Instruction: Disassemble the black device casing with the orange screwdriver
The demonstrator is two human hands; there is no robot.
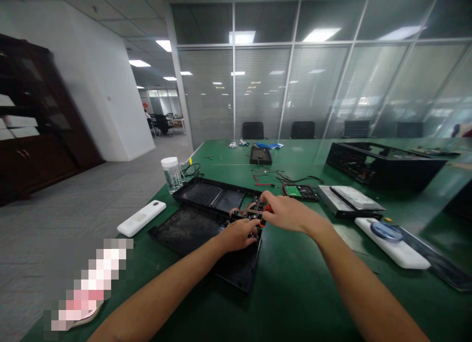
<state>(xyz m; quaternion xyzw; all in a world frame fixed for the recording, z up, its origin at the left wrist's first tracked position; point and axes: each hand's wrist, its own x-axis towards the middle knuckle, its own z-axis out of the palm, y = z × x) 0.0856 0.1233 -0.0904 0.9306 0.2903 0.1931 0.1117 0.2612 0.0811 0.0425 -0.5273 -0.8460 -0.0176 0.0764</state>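
I'm watching both hands from afar through the head view, and they're working at the right end of an opened black casing (217,194), which is lying near the middle of the green table (298,293). My right hand (283,211) is reaching in from the right, its thumb and fingers closing around a red-handled tool (268,209); I'm not making out the tip clearly. My left hand (241,233) is bending its fingers down over the same end, just below the right one, and I cannot tell whether they're pinching a part or only resting there. Reddish wires (236,212) are looping inside the casing, just left of the tool, while a broad black panel (184,229) is lying along the casing's near side. Behind the casing's left end, a clear jar (172,177) is standing upright with its white lid on, and a white oblong device (142,218) is lying near the table's left edge. Beyond my right hand, a drive with a green board (298,192) is lying beside some silver drives (348,199), and a large black computer case (379,165) is sitting farther back on the right.
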